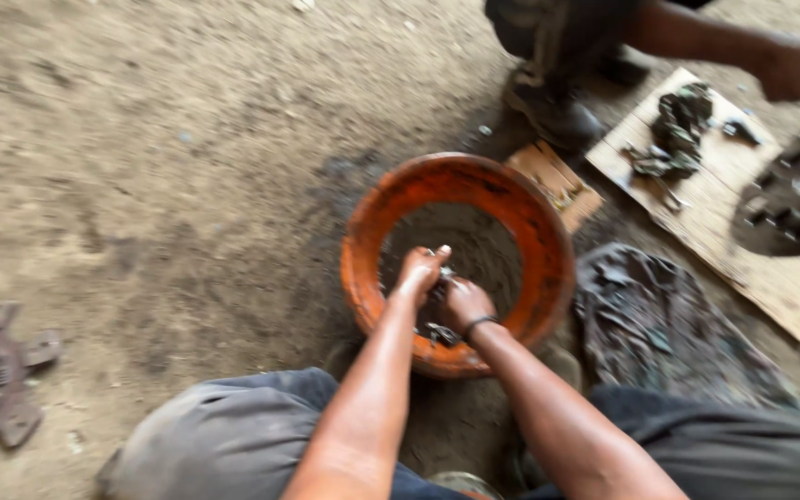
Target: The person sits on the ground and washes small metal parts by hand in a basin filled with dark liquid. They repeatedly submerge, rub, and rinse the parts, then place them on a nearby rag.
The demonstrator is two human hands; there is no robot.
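A big orange bowl [548, 243] sits on the dirt floor [168, 167], straight ahead of the person. Both hands are inside it. The left hand [418, 271] and right hand [464, 303] each have a closed grip on one small, dirty metal part [438, 315] between them.

Your left hand [418, 271] and right hand [463, 304] grip a small metal part [439, 331] together inside the orange basin [361, 250] on the dirt floor [159, 157], a greasy rag [659, 324] just beside it.
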